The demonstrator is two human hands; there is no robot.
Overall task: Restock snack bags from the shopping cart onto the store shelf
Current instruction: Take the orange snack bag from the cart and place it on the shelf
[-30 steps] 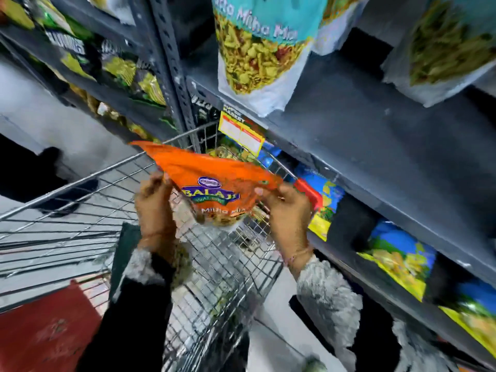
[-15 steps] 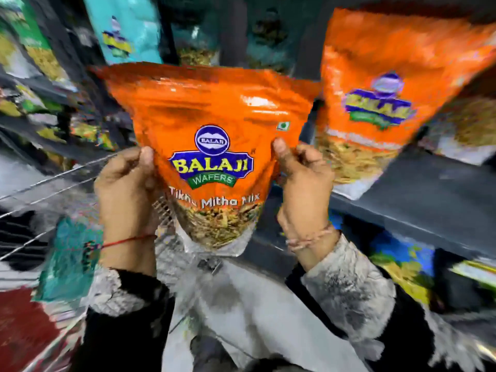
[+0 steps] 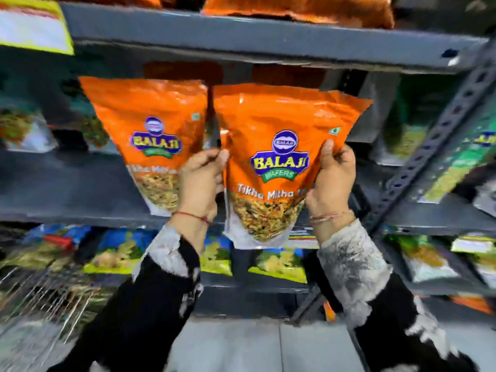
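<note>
I hold an orange Balaji snack bag (image 3: pixel 276 146) upright by its two sides, at the front edge of the grey middle shelf (image 3: pixel 67 189). My left hand (image 3: pixel 200 181) grips its left edge and my right hand (image 3: pixel 332 178) grips its right edge. A second identical orange bag (image 3: pixel 150 135) stands on that shelf just to the left, nearly touching the held one. The wire shopping cart (image 3: pixel 40 299) shows blurred at the lower left.
The shelf above (image 3: pixel 241 36) carries more orange bags. Green and white snack bags (image 3: pixel 408 138) stand to the right behind a slanted perforated upright (image 3: pixel 440 140). Blue and yellow bags (image 3: pixel 279 261) fill the lower shelf. A yellow price tag (image 3: pixel 32 28) hangs at upper left.
Both hands lifted the orange bag out of the cart and carried it up and right to the shelf, beside the standing orange bag. The view has turned from the cart to the shelf.
</note>
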